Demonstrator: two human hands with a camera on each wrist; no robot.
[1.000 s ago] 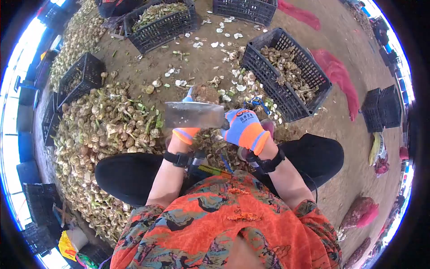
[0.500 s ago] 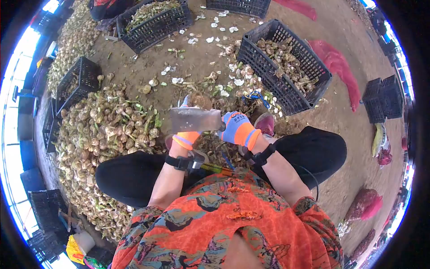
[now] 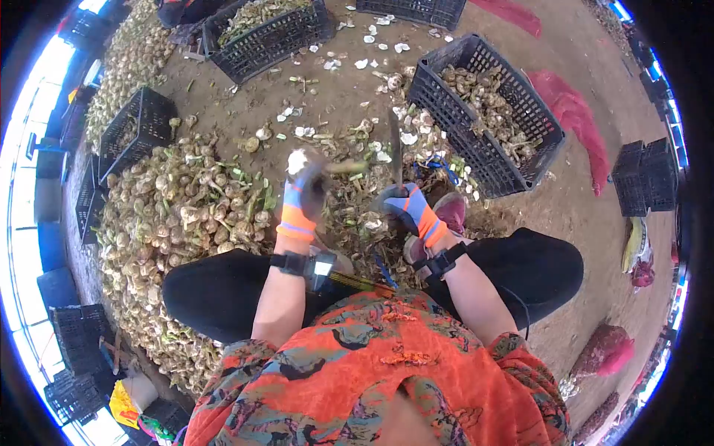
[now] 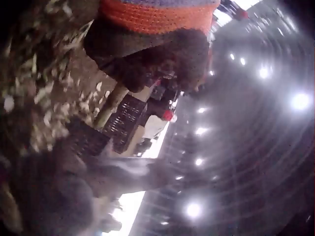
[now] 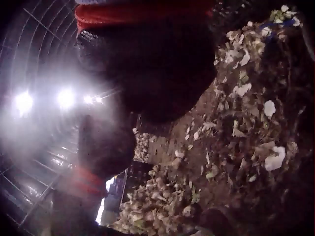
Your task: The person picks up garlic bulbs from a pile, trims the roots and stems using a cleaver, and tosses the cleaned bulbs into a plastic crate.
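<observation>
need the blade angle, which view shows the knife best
Head view: the knife shows sharply, edge-on, upright from the right hand. Left wrist gives only a grey blur, maybe the blade; right wrist shows only that hand, no clear knife.

Head view bright, even daylight, strong fisheye bend, black corners, blown-out rim at left. Both wrist views dim, backlit, heavy lamp glare, smeared with blur, close gloves out of focus.
</observation>
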